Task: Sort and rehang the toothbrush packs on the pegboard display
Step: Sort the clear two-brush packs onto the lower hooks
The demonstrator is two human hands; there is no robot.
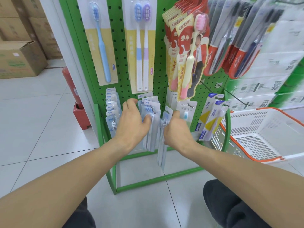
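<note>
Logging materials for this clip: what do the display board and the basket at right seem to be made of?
Pegboard: likely sheet metal, glossy green paint, evenly punched round holes. Basket: looks like moulded white plastic, slotted walls, orange rim.

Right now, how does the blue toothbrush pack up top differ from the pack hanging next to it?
The blue toothbrush pack holds one brush; the twin pack holds two. The first brush is blue all along; the twin pack's brushes are white with a blue or purple head and grip. Both have pale yellow cards and hang on the green pegboard.
</note>
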